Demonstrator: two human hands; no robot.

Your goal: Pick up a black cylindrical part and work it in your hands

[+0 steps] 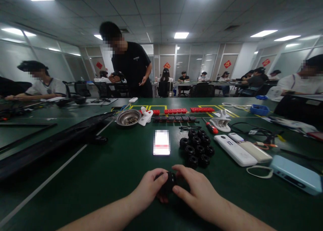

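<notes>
Low in the middle of the head view, my left hand (pixel 152 184) is closed round a black wheel-like part (pixel 169 182), its thumb across the top. My right hand (pixel 190 184) curls at the part's right side, thumb tip against its edge and index finger over its top. Where the lower fingers sit is partly hidden. A cluster of several similar black wheels (pixel 198 146) stands just beyond my right hand. Straight ahead of my hands lies a lit phone (pixel 162 142), its screen blurred out.
Behind the phone are a steel bowl (pixel 128 118) of small parts, red trays (pixel 176 111), a black strip (pixel 175 119) and a screwdriver (pixel 210 126). Power banks (pixel 236 150) and a blue box (pixel 295 173) lie right. A long black panel (pixel 58 136) extends left. A person (pixel 133 62) stands across the table.
</notes>
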